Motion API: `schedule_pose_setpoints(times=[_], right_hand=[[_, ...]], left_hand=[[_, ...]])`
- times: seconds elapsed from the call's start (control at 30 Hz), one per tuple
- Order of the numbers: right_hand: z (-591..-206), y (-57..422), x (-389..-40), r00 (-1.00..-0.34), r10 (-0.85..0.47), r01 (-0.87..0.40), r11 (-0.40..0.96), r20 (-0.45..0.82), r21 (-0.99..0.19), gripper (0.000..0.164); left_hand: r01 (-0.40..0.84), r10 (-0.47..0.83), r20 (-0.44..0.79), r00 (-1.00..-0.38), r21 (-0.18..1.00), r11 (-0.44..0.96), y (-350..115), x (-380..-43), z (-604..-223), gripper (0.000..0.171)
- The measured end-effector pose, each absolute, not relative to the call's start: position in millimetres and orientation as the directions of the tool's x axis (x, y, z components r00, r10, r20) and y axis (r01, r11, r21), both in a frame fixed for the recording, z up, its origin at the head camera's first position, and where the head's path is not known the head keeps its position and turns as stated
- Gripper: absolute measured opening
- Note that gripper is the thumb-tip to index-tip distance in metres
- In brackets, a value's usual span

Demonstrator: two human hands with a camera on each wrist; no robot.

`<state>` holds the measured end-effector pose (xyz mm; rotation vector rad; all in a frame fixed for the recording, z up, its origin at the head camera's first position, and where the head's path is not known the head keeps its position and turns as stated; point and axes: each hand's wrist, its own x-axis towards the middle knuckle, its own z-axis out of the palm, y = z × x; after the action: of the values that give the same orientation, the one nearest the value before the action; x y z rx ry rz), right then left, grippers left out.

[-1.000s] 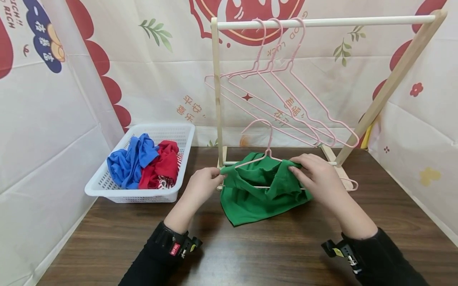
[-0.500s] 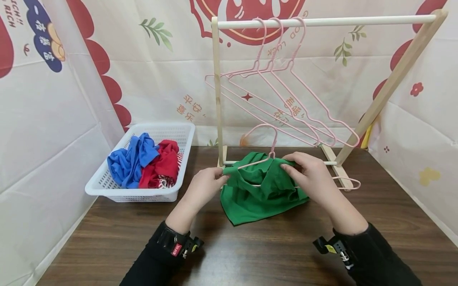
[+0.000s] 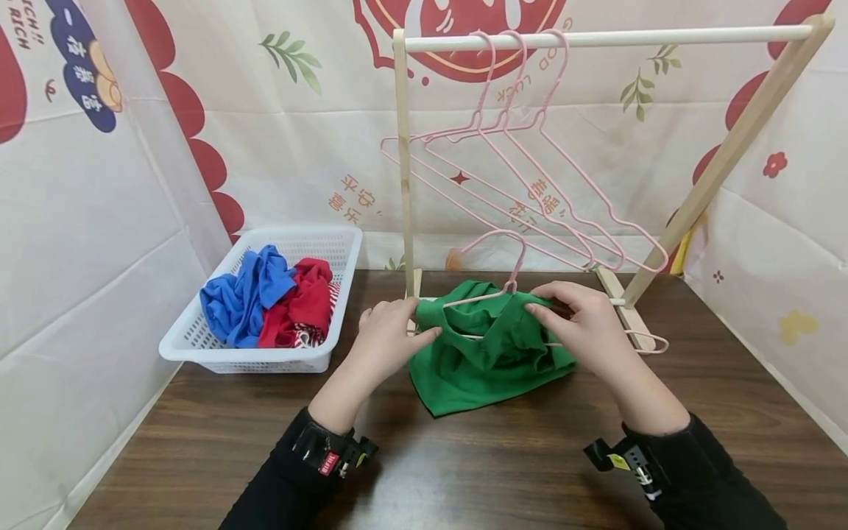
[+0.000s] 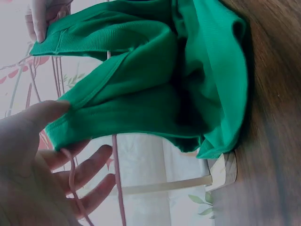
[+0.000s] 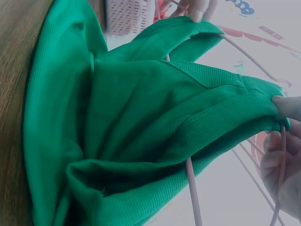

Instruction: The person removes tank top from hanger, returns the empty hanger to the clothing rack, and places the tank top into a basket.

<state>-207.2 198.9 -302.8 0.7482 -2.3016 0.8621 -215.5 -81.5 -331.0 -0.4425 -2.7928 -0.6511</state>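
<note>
A green ribbed tank top (image 3: 490, 368) is bunched over the table, with a pink hanger (image 3: 519, 259) running through its straps. My left hand (image 3: 384, 338) pinches the left strap near one end of the hanger; its other fingers spread behind the hanger wire in the left wrist view. At the opposite side, my right hand (image 3: 583, 320) pinches the right strap between thumb and fingers. That strap (image 5: 254, 99) lies over the hanger's arm in the right wrist view. The hanger's right end sticks out past my right hand. Folds hide part of its lower bar.
A white plastic basket (image 3: 174, 352) with blue cloth (image 3: 241, 302) and red cloth (image 3: 301, 294) stands at the left. Behind the top is a wooden rack (image 3: 402, 162) with a white rail (image 3: 629, 38). Several pink hangers (image 3: 599, 199) hang from it.
The hanger's hook has shifted right and turned. My left hand has spread its thumb away and moved its fingers over the left strap. My right hand moved slightly left, then a little back.
</note>
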Motion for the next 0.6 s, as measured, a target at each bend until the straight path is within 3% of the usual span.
schedule_pose_setpoints(times=[0.17,0.33,0.6], right_hand=[[-302.8,195.4,-206.0,-0.672,-0.314,-0.682,0.615,0.671,-0.396,0.011],[-303.1,190.2,-203.9,-0.645,-0.352,-0.714,0.595,0.679,-0.37,0.014],[-302.0,193.7,-201.1,-0.653,-0.333,-0.694,0.624,0.68,-0.36,0.014]], left_hand=[[0.301,0.184,0.31,-0.933,0.386,0.872,-76.4,-213.3,-327.3,0.058],[0.308,0.184,0.333,-0.925,0.371,0.876,-72.7,-214.3,-325.3,0.046],[0.33,0.196,0.325,-0.925,0.434,0.839,-75.5,-218.0,-327.9,0.027]])
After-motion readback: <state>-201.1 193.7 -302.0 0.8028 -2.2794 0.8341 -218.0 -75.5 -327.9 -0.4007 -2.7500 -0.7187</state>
